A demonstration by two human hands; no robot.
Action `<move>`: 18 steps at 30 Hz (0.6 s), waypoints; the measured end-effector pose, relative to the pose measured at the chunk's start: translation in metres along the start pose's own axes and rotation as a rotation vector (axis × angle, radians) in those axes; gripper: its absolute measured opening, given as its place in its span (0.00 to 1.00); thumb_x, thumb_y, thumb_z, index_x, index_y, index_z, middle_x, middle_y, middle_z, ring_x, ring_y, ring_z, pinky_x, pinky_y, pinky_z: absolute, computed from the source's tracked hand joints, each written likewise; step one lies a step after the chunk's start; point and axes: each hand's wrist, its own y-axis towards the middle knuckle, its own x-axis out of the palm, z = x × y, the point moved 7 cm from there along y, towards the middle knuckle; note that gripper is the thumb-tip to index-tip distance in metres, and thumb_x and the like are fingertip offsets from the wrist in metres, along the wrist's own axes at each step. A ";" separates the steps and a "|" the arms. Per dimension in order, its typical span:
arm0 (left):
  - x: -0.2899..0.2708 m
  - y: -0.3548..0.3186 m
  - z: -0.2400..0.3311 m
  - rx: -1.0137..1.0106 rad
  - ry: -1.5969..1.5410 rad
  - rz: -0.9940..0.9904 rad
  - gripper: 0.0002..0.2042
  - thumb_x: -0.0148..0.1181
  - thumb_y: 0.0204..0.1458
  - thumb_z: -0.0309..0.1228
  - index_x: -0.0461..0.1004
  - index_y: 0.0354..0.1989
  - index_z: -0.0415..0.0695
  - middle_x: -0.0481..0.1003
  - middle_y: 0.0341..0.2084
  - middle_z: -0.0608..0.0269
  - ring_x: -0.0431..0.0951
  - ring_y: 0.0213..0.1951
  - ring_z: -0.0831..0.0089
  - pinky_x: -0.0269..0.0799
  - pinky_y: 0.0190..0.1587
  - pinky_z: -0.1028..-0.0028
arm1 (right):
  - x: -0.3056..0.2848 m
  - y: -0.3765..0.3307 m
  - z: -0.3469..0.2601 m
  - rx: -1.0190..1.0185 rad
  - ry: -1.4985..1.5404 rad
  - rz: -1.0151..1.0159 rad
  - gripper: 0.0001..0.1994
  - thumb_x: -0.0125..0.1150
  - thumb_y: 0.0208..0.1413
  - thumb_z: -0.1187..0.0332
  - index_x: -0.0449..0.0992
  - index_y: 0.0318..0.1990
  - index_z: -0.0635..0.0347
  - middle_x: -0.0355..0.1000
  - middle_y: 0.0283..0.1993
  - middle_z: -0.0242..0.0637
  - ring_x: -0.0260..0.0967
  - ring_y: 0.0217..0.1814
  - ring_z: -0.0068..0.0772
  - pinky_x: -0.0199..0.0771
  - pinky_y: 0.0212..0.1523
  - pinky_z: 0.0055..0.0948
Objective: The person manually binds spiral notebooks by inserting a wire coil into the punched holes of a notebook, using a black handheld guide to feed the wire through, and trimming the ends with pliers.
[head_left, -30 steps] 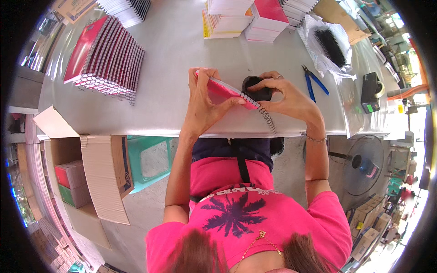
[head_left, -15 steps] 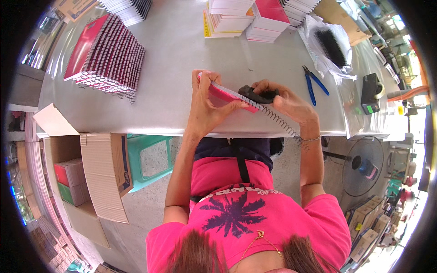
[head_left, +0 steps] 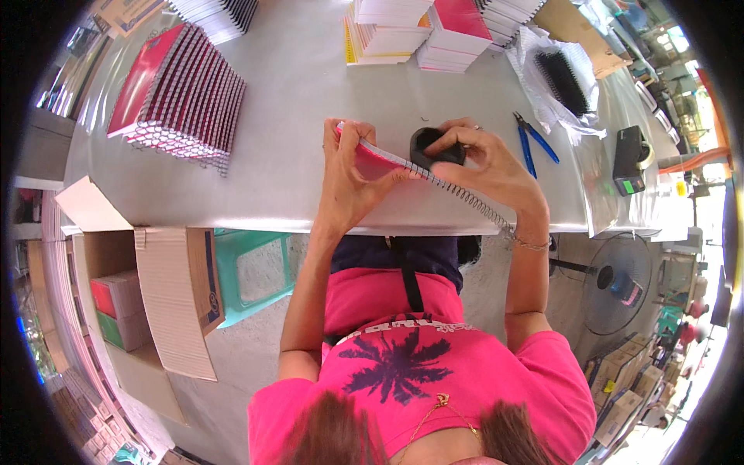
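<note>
My left hand (head_left: 349,174) grips a pink-covered notebook (head_left: 377,157), tilted, with its punched edge facing up and to the right. Along that edge runs a dark spiral wire (head_left: 473,203), partly wound into the holes, its loose length hanging down to the right beside my right wrist. In my right hand (head_left: 484,163) is a dark, ring-like pad (head_left: 428,141), pinched between thumb and fingers and held against the coil at the notebook's edge; its exact kind cannot be made out.
Spiral-bound red notebooks (head_left: 186,97) stand stacked at the left. Unbound books (head_left: 453,39) are piled at the back. To the right lie blue-handled pliers (head_left: 535,143), a bundle of black coils (head_left: 564,81) on plastic and a tape dispenser (head_left: 632,159). An open carton (head_left: 174,294) stands lower left.
The dark pad in my right hand has turned and opened into a ring shape. My right fingers have shifted, and the hanging wire sits closer to the notebook. My left hand stays nearly still.
</note>
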 end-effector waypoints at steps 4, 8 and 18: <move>-0.003 -0.001 -0.001 -0.044 -0.037 0.011 0.31 0.80 0.29 0.31 0.62 0.38 0.40 0.59 0.37 0.59 0.62 0.42 0.62 0.63 0.49 0.69 | 0.007 0.010 0.007 0.116 -0.152 -0.007 0.17 0.70 0.49 0.61 0.79 0.42 0.65 0.71 0.43 0.33 0.65 0.51 0.25 0.64 0.53 0.25; -0.003 -0.002 0.002 -0.030 -0.036 0.018 0.32 0.80 0.28 0.32 0.62 0.39 0.40 0.59 0.37 0.59 0.62 0.42 0.62 0.63 0.49 0.69 | 0.000 0.000 -0.012 0.006 0.418 -0.096 0.17 0.69 0.50 0.62 0.79 0.42 0.65 0.71 0.43 0.33 0.65 0.50 0.25 0.65 0.50 0.25; -0.003 -0.002 0.001 -0.061 -0.071 0.011 0.32 0.80 0.29 0.34 0.63 0.40 0.40 0.59 0.37 0.60 0.62 0.43 0.64 0.63 0.48 0.68 | 0.005 0.010 0.006 0.100 0.005 -0.034 0.14 0.68 0.51 0.60 0.81 0.40 0.59 0.71 0.46 0.41 0.65 0.49 0.32 0.66 0.49 0.28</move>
